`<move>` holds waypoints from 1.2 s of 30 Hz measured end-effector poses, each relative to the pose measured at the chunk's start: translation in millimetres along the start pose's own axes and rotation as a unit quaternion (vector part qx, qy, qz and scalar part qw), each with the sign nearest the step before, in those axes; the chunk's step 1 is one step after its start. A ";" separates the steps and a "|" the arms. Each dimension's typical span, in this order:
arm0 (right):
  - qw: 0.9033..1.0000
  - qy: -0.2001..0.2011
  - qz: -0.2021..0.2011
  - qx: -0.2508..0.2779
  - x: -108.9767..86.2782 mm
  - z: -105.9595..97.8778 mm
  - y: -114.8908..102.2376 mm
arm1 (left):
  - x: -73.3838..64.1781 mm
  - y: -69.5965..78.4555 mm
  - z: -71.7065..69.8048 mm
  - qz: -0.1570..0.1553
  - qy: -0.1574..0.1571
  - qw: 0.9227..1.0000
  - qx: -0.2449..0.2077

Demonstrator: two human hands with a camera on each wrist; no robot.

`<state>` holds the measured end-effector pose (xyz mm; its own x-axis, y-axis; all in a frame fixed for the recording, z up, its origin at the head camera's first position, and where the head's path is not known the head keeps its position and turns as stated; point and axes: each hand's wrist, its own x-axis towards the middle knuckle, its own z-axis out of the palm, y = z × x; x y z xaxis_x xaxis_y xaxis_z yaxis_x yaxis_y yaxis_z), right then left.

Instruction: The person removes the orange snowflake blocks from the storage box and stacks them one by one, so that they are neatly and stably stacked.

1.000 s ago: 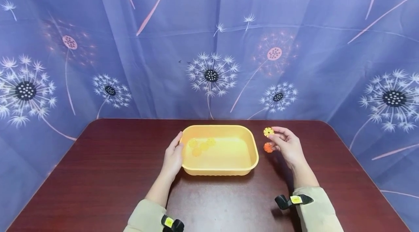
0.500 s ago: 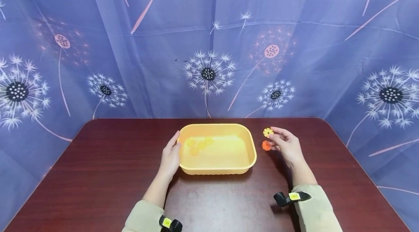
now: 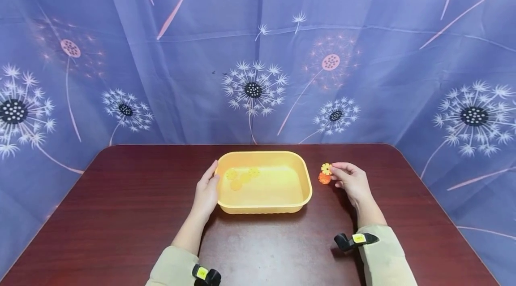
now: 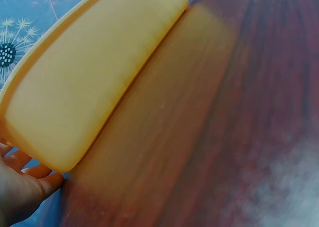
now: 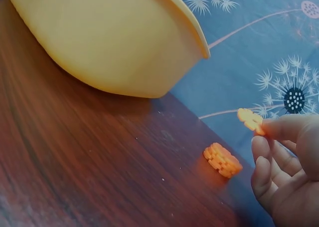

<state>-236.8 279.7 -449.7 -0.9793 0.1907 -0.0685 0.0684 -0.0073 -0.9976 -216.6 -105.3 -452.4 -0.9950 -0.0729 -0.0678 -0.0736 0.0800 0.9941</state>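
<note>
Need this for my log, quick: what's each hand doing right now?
Left hand: open, resting against the yellow bin.
Right hand: closed, pinching a yellow flower-shaped disc.

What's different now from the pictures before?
The right hand has brought the yellow flower piece down closer to the orange stack; the right wrist view shows a gap between them. Nothing was grabbed or let go. The left hand stays against the yellow tray; the tray, stack and pieces inside look unmoved.
</note>
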 end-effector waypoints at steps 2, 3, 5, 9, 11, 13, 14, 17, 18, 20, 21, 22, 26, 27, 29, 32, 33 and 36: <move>1.000 0.002 0.003 -0.004 0.8 -0.1 0.7 | -0.1 0.6 -0.6 -0.003 -0.001 1.000 -0.002; 1.000 0.002 0.005 -0.005 1.4 -0.5 1.2 | -0.3 1.1 -0.7 -0.004 -0.001 1.000 -0.003; 1.000 0.001 0.010 -0.009 2.5 -1.6 2.3 | -0.2 1.2 -1.0 -0.006 -0.001 1.000 -0.002; 0.999 0.005 0.022 -0.024 5.0 -2.4 3.9 | 0.6 1.8 -1.9 -0.010 -0.001 1.000 -0.001; 0.999 0.007 0.025 -0.036 6.3 -2.0 4.4 | 1.5 1.8 -2.5 -0.008 0.000 1.000 -0.001; 0.999 0.010 0.023 -0.048 7.4 -1.3 4.8 | 2.1 1.9 -2.9 -0.004 0.003 1.000 -0.001; 0.998 0.012 0.022 -0.056 7.7 -1.0 5.0 | 2.5 1.6 -3.0 -0.003 0.003 1.000 -0.002; 0.997 0.017 0.019 -0.077 7.7 -0.7 5.3 | 2.7 1.0 -2.4 -0.002 0.002 1.000 -0.003; 0.996 0.020 0.018 -0.080 7.6 -1.0 5.5 | 2.7 0.7 -1.9 -0.001 0.001 1.000 -0.003; 0.996 0.023 0.016 -0.090 7.0 -2.0 6.1 | 2.2 0.3 -0.7 -0.002 -0.002 1.000 -0.004; 0.995 0.025 0.015 -0.093 6.7 -2.3 6.4 | 2.0 0.2 0.0 -0.002 -0.004 1.000 -0.005; 0.995 0.027 0.014 -0.095 6.3 -2.6 6.8 | 1.7 0.1 0.5 -0.001 -0.006 1.000 -0.006; 0.994 0.028 0.014 -0.109 5.3 -2.4 9.9 | 0.2 -0.4 1.4 -0.004 -0.003 1.000 -0.004; 0.993 0.028 0.014 -0.111 5.1 -2.0 10.6 | -0.1 -0.6 1.4 -0.005 -0.002 1.000 -0.004; 0.993 0.024 0.015 -0.112 4.5 0.0 12.5 | -1.1 -0.5 -0.2 -0.004 0.003 1.000 -0.002; 0.993 0.021 0.012 -0.113 3.9 1.3 13.5 | -1.5 -0.8 -1.3 -0.001 0.006 1.000 -0.004; 0.993 0.022 0.010 -0.115 3.7 1.2 13.4 | -1.5 -1.1 -1.1 -0.001 0.005 1.000 -0.005; 0.992 0.025 0.007 -0.124 3.7 -0.5 12.6 | -0.9 -1.5 -0.2 0.000 -0.001 1.000 -0.006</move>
<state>-239.4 280.8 -462.5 -0.9678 0.2398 -0.0763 0.1331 0.2305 -0.9639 -215.5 -105.6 -453.8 -0.9953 -0.0704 -0.0671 -0.0720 0.0687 0.9950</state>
